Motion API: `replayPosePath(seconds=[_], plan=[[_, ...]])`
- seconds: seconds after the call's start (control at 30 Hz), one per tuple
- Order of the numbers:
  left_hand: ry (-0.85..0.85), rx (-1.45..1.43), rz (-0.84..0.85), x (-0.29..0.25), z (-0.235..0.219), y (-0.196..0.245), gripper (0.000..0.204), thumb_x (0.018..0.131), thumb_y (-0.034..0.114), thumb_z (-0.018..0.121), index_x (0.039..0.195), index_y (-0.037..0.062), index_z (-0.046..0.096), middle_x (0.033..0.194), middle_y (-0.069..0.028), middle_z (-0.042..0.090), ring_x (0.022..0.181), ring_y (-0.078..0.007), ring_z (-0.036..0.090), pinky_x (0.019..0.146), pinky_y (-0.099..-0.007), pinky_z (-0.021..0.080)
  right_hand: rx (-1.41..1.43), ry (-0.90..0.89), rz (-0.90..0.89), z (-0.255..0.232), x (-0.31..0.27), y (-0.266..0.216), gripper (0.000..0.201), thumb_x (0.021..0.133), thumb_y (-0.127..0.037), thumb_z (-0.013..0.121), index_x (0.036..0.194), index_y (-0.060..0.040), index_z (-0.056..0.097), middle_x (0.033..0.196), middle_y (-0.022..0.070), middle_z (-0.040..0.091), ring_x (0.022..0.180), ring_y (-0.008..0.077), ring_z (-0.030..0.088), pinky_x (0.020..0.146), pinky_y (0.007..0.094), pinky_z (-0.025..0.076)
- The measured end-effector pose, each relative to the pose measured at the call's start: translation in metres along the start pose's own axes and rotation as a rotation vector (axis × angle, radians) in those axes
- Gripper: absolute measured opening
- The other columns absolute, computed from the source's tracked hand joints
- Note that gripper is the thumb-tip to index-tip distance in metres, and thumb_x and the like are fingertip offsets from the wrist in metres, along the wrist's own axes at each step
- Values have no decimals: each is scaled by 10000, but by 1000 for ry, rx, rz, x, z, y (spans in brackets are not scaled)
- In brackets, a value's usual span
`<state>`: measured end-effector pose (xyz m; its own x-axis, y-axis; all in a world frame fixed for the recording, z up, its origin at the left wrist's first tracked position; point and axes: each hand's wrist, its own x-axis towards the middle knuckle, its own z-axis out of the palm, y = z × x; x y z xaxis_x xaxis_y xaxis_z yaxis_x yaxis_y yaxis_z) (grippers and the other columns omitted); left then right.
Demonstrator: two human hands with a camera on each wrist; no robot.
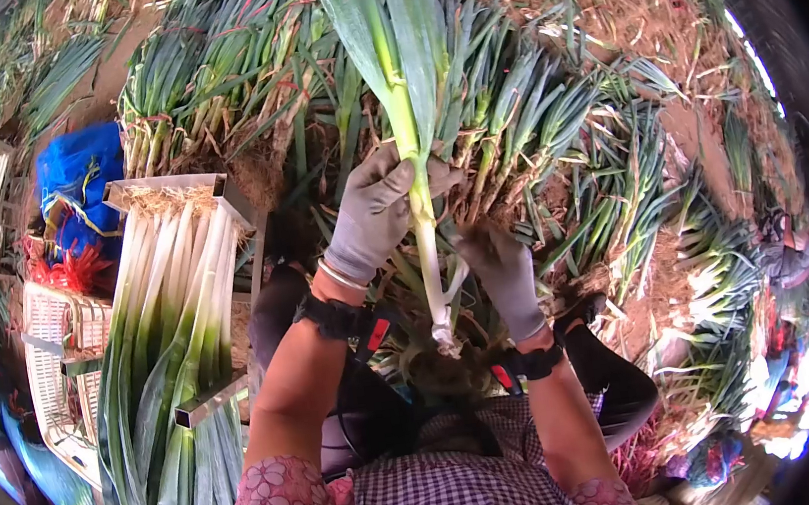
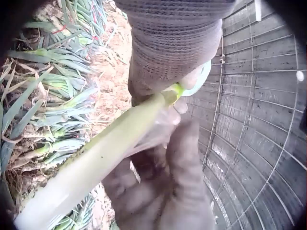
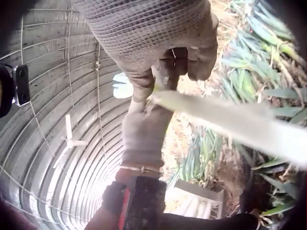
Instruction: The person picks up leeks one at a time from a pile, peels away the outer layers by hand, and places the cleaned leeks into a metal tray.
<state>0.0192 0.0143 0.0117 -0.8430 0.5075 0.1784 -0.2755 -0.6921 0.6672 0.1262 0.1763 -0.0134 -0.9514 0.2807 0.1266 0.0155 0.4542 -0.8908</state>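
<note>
A long green onion (image 1: 428,240) stands upright in front of me, green leaves at the top, white root end at the bottom. My left hand (image 1: 374,206), in a grey glove, grips it at the middle, where white turns to green. My gloved right hand (image 1: 501,266) is just right of the lower stalk, fingers curled. A pale strip of outer skin (image 1: 455,279) runs from the stalk to its fingertips. The left wrist view shows this skin as a thin film (image 2: 160,129) beside the white stalk (image 2: 91,155), by the right hand's thumb (image 2: 184,148).
A metal rack (image 1: 212,399) at my left holds a bundle of clean green onions (image 1: 169,329). Past it are a white plastic basket (image 1: 51,343), red ties (image 1: 67,269) and a blue bag (image 1: 82,179). Heaps of untrimmed green onions (image 1: 529,119) lie ahead and to the right on soil.
</note>
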Motion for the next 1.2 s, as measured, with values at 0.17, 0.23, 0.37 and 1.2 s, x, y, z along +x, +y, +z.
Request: replayPosePath(seconds=[0.17,0.23,0.37,1.2], plan=[[119,-30,-24,3,-7,-10,333,925,155,565,1172,-49,473,1062,-152,623,1052,-292,609,925,-396,479,5,92,-211,29,19,-35,224,730,-59,728,898,-8,591,795,98,625,736,180,600,648,281,470],[132,-54,-4,4,-8,-10,321,914,119,573,1170,-48,474,1060,-155,622,1047,-296,608,925,-408,481,433,32,-12,26,15,-33,155,803,-112,709,844,-26,586,803,38,619,739,153,575,689,273,469],[192,-123,-81,6,-6,-1,335,875,33,607,1169,-64,479,1045,-149,612,1028,-306,609,908,-445,494,1376,15,311,-1,6,-12,165,884,-163,643,966,-33,584,827,4,574,734,112,543,687,261,471],[525,70,2,15,-17,-5,357,834,29,665,1086,-86,439,907,-133,586,760,-227,627,758,-401,580,753,160,160,15,-13,-29,173,897,-188,617,894,-18,586,703,20,558,684,130,565,658,270,460]])
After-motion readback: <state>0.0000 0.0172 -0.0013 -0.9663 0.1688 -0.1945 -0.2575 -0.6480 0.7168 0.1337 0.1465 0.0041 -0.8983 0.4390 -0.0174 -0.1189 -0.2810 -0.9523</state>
